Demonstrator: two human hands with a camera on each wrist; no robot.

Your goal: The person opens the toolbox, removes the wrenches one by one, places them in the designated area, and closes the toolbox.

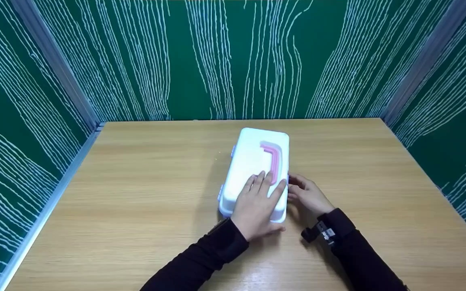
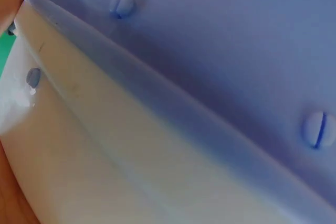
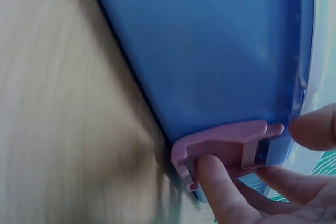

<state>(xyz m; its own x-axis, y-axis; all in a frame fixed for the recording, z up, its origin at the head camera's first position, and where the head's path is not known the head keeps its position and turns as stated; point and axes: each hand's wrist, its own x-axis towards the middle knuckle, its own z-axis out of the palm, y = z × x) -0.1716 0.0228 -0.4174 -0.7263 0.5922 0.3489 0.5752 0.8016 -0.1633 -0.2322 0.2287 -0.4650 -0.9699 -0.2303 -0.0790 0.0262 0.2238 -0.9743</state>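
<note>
A storage box with a white lid [image 1: 249,155] lies lengthwise away from me on the table, its pink carrying handle [image 1: 274,161] folded into a recess. My left hand [image 1: 254,208] rests on the near half of the lid, fingers spread and thumb off to the near side. At the box's right side is my right hand [image 1: 310,198]. In the right wrist view its fingers pinch a pink latch [image 3: 226,134] on the blue box wall [image 3: 199,51], one fingertip lying in the latch's hollow. The left wrist view shows the bluish lower body [image 2: 220,40] close up, below the pale lid.
The wooden table [image 1: 144,182] extends around the box. Green walls with white wavy lines [image 1: 233,60] stand behind and at both sides, joined by grey corner posts [image 1: 57,60]. Hinge tabs [image 1: 221,192] stick out on the box's left side.
</note>
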